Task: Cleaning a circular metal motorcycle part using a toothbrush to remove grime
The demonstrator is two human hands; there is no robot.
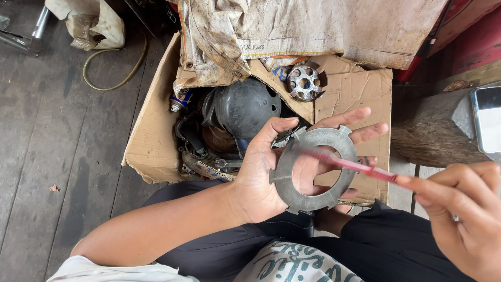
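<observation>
Right hand (464, 214), at the lower right of the frame, is pinching a red brush (355, 166) whose tip is lying across the ring (313, 169). Left hand (292, 167), at the centre, is cradling that flat grey notched metal ring on spread fingers, thumb hooked over its rim. Beyond, a torn cardboard box (151, 141) is sitting on the plank floor (57, 146), holding a dark round housing (245, 107) and a small toothed hub (305, 82).
</observation>
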